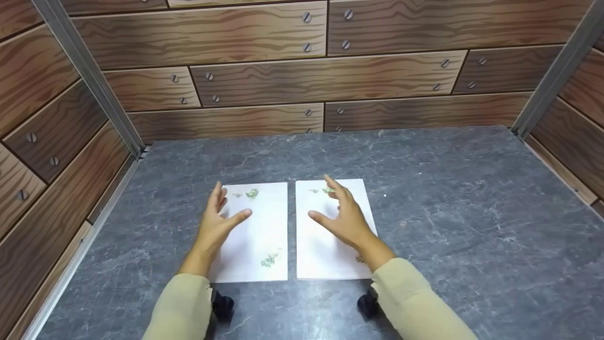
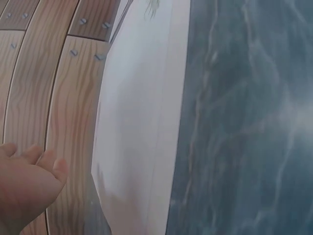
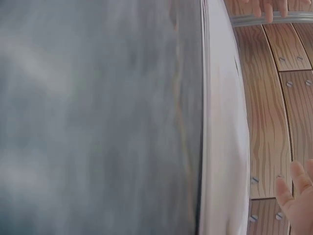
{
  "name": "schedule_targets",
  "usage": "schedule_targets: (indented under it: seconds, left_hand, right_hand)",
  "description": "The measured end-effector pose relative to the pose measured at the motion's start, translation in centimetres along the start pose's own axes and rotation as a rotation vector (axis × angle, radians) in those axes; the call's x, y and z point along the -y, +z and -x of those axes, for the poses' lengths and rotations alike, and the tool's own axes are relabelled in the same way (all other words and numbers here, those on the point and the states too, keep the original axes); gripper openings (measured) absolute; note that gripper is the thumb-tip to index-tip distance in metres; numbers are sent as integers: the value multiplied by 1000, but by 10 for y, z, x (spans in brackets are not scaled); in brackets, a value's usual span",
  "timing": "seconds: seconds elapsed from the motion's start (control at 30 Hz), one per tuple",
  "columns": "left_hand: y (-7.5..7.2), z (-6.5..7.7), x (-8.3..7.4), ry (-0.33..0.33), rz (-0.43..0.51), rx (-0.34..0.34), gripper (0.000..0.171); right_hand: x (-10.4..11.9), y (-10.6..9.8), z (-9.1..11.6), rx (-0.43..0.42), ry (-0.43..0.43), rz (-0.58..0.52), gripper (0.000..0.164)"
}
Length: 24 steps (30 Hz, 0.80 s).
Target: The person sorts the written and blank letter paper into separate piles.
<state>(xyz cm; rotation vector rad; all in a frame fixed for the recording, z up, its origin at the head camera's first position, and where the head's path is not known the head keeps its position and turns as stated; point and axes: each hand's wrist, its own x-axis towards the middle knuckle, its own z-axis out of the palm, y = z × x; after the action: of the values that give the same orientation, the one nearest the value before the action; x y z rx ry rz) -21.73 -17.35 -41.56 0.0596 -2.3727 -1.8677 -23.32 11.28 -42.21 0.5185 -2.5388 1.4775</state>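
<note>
Two white rectangular sheet-like pieces with small green plant prints lie side by side on the grey tabletop, a narrow gap between them. Over the outer part of the left white piece (image 1: 259, 226) hovers my left hand (image 1: 217, 226), thumb spread from the fingers, holding nothing. My right hand (image 1: 347, 217) is over the right white piece (image 1: 314, 250), its thumb and fingers apart and also holding nothing. The right forearm hides that piece's lower right corner. In the left wrist view the white piece (image 2: 137, 117) shows a pale edge band; the right wrist view shows stacked-looking edge lines.
A grey marbled tabletop (image 1: 448, 226) extends around both pieces. Walls with a wood-plank print (image 1: 264, 85) stand at the back and sides, with metal posts (image 1: 94, 75) at the corners. Tiny white specks (image 1: 384, 195) lie right of the pieces.
</note>
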Motion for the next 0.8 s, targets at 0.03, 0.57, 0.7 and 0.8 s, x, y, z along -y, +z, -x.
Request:
schedule_targets:
  seconds: [0.03,0.57,0.7,0.8]
  left_hand:
    - [3,0,-1,3,-10,1,102]
    - [47,1,-9,33,-15,100,100]
    - [53,1,-10,35,-11,109,100]
    - [59,0,-10,29,-22,116,101]
  right_hand:
    - [-2,-2,0,-4,4,5,86]
    - [-25,-42,8,-41,66,84,90]
    - [-30,-52,9,-28,82,96,92]
    - [-34,-57,11,-17,96,104,92]
